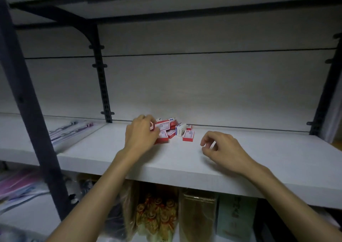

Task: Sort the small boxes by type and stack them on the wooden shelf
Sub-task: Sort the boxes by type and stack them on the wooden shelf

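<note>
While the small boxes [171,130] lie in a loose heap near the back of the wooden shelf [240,160], the job looks to be at its start: nothing there reads as a sorted stack yet. Most of the heap is red and white, and at least one white box with a blue side [179,129] stands among them, just behind a red box [188,135] set slightly apart on the right. To do this step well, the person would likely lift one box cleanly off the top rather than drag it, since the boxes lean on one another and a sideways pull could tumble the rest. Checking the face colour before setting each box down would keep the types apart, and the bare board on either side of the heap offers room for two separate stacks, squared against the back panel. The left hand [141,132] is over the left edge of the heap, its fingers curled onto a red and white box [162,126] on top, apparently pinching it, though the far side of the grip is hidden. The right hand [222,147] hovers near the shelf surface to the right of the heap, fingers loosely curled, holding nothing and touching no box.
</note>
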`<state>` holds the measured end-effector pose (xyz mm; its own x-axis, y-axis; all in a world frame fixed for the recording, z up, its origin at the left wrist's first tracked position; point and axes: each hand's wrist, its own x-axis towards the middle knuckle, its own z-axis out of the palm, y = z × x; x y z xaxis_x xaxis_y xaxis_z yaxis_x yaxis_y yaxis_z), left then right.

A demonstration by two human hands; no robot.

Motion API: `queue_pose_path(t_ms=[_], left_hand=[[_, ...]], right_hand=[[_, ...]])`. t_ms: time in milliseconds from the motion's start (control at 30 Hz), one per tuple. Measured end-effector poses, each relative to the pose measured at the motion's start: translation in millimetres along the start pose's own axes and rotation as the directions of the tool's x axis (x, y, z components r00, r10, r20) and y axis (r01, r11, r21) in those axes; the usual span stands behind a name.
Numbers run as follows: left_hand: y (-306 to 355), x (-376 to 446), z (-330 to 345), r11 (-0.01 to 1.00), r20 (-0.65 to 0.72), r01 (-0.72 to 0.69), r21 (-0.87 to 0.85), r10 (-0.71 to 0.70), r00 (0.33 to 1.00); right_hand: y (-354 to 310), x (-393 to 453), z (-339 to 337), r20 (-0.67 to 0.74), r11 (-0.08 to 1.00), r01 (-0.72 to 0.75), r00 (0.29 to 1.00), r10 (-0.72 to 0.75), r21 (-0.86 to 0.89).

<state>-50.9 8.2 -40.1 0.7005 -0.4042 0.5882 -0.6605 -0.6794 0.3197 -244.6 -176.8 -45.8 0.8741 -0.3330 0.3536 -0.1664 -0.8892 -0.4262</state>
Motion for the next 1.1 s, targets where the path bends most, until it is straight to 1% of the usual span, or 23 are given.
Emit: queue_pose_path(t_ms=[67, 133, 200, 267, 300, 333, 367, 400, 433, 467, 500, 533, 567, 600, 633, 700, 767, 800, 900, 933, 1033, 1100], left_hand=[[-5.8, 23.2, 9.6, 1.000, 0.017, -0.023, 0.018, 0.023, 1.000], [-8.3, 42.1, 20.7, 0.997, 0.114, -0.037, 0.070, 0.029, 0.993], [-9.8, 53.1, 29.8, 0.985, 0.205, -0.096, 0.140, 0.066, 0.977], [-15.8, 58.7, 36.6, 0.977, 0.239, -0.152, 0.151, 0.114, 0.964], [-20.0, 59.8, 37.1, 0.982, 0.241, -0.148, 0.118, 0.117, 0.963], [-25.5, 60.7, 37.1, 0.993, 0.240, -0.109, 0.039, 0.096, 0.966], [-31.4, 60.2, 34.5, 0.994, 0.250, -0.021, -0.103, 0.046, 0.967], [-37.5, 58.7, 30.3, 0.945, 0.280, 0.111, -0.306, -0.022, 0.960], [-42.6, 56.3, 24.4, 0.814, 0.335, 0.261, -0.518, -0.088, 0.938], [-46.7, 52.4, 16.8, 0.632, 0.397, 0.382, -0.674, -0.127, 0.909], [-51.1, 47.5, 7.7, 0.460, 0.459, 0.466, -0.756, -0.134, 0.878], [-56.3, 42.5, -2.0, 0.326, 0.500, 0.512, -0.795, -0.126, 0.857], [-63.2, 38.1, -9.6, 0.231, 0.524, 0.536, -0.812, -0.116, 0.844], [-70.5, 33.8, -16.7, 0.170, 0.536, 0.546, -0.821, -0.102, 0.838], [-78.7, 29.4, -22.5, 0.135, 0.542, 0.549, -0.825, -0.086, 0.836], [-93.3, 21.7, -30.0, 0.118, 0.537, 0.542, -0.832, -0.072, 0.840], [-103.7, 15.0, -35.3, 0.153, 0.508, 0.519, -0.841, -0.105, 0.855], [-107.3, 13.0, -37.2, 0.159, 0.484, 0.500, -0.851, -0.131, 0.865], [-115.6, 7.7, -39.5, 0.131, 0.451, 0.471, -0.872, -0.156, 0.879], [-118.3, 6.2, -39.3, 0.128, 0.455, 0.472, -0.872, -0.145, 0.879], [-126.6, 1.7, -37.8, 0.169, 0.445, 0.458, -0.873, -0.107, 0.889], [-131.4, -0.4, -36.1, 0.151, 0.429, 0.436, -0.887, -0.082, 0.900]], right_hand=[[-6.0, 7.8, 4.1, -0.001, 0.999, -0.029, 1.000, 0.029, -0.014], [-14.9, 16.3, 10.1, -0.003, 0.998, -0.062, 0.998, 0.062, -0.007], [-25.5, 27.6, 18.7, 0.008, 0.996, -0.093, 0.996, 0.093, 0.004], [-37.3, 40.2, 28.9, 0.016, 0.993, -0.120, 0.993, 0.120, 0.000], [-42.7, 46.8, 34.0, 0.014, 0.991, -0.135, 0.991, 0.135, 0.000], [-47.4, 53.7, 39.3, 0.012, 0.988, -0.155, 0.988, 0.155, 0.006], [-52.0, 60.4, 44.8, 0.011, 0.984, -0.177, 0.984, 0.177, 0.015], [-56.6, 67.0, 50.9, 0.007, 0.980, -0.199, 0.980, 0.199, 0.017], [-60.6, 74.5, 57.2, -0.007, 0.976, -0.219, 0.976, 0.219, 0.015], [-64.3, 81.7, 63.1, -0.028, 0.969, -0.245, 0.969, 0.246, 0.015], [-67.7, 88.3, 69.1, -0.051, 0.961, -0.276, 0.960, 0.276, 0.022], [-70.4, 94.6, 74.9, -0.067, 0.951, -0.307, 0.949, 0.309, 0.028], [-73.2, 100.1, 79.6, -0.071, 0.942, -0.335, 0.939, 0.336, 0.029], [-76.2, 104.9, 83.2, -0.060, 0.932, -0.363, 0.930, 0.363, 0.022], [-77.9, 108.9, 87.2, -0.042, 0.922, -0.386, 0.921, 0.386, 0.020], [-78.3, 115.8, 95.7, -0.003, 0.908, -0.415, 0.910, 0.416, 0.054], [-75.5, 123.3, 104.3, 0.035, 0.888, -0.443, 0.896, 0.442, 0.121], [-75.7, 125.7, 106.4, 0.063, 0.867, -0.465, 0.885, 0.461, 0.181], [-78.8, 128.6, 106.5, 0.160, 0.736, -0.530, 0.842, 0.515, 0.421], [-79.9, 127.7, 104.7, 0.187, 0.697, -0.543, 0.832, 0.522, 0.468], [-79.5, 125.0, 102.2, 0.246, 0.618, -0.553, 0.822, 0.513, 0.559], [-82.1, 121.3, 101.5, 0.265, 0.576, -0.545, 0.825, 0.500, 0.609]])
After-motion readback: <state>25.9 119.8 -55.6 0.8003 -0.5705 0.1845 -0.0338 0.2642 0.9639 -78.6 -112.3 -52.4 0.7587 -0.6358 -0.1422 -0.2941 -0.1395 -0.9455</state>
